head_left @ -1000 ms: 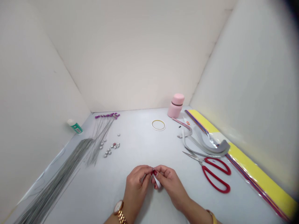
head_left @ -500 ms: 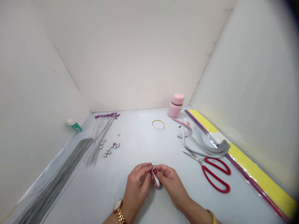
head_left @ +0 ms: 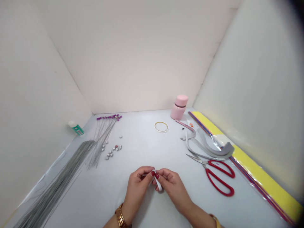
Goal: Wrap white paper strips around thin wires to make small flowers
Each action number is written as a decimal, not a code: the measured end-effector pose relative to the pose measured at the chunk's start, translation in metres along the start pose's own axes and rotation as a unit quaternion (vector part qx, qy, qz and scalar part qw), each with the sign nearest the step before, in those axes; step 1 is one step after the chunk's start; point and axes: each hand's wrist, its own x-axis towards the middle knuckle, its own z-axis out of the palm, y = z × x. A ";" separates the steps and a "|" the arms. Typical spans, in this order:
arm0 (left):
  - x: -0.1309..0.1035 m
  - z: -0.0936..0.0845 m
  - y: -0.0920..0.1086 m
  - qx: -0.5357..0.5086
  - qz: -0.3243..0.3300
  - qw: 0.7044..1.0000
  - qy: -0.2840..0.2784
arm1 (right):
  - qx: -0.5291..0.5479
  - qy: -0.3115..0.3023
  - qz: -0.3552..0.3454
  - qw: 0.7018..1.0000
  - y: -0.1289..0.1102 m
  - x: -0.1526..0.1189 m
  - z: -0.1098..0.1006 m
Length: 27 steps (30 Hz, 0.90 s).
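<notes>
A narrow whitish paper strip (head_left: 159,185) is pinched between my two hands near the front middle of the table, its loose end hanging down. My left hand (head_left: 139,183) closes on the strip's upper end with thumb and fingers. From the other side, my right hand (head_left: 173,186) grips the same end, its thumb pressed against the strip. The fingertips almost meet and hide most of the folded part. Several small silver stars (head_left: 109,154) lie ahead to the left. Red-handled scissors (head_left: 220,186) rest to the right, blades partly apart.
Thin grey wires (head_left: 64,177) and purple-tipped stems (head_left: 109,117) lie left, near a green glue stick (head_left: 77,128). A tape ring (head_left: 161,131) lies farther back. At right are a pink bottle (head_left: 178,111), grey strips (head_left: 211,155) and yellow sheets (head_left: 256,172). Walls enclose the table.
My left thumb has moved up and right onto the top of the strip, close to the right thumb. The left wrist has turned slightly. My right hand has barely moved.
</notes>
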 end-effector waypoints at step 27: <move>-0.004 -0.003 0.006 0.284 0.126 0.949 0.050 | -0.057 -0.003 -0.014 0.998 0.004 0.000 -0.003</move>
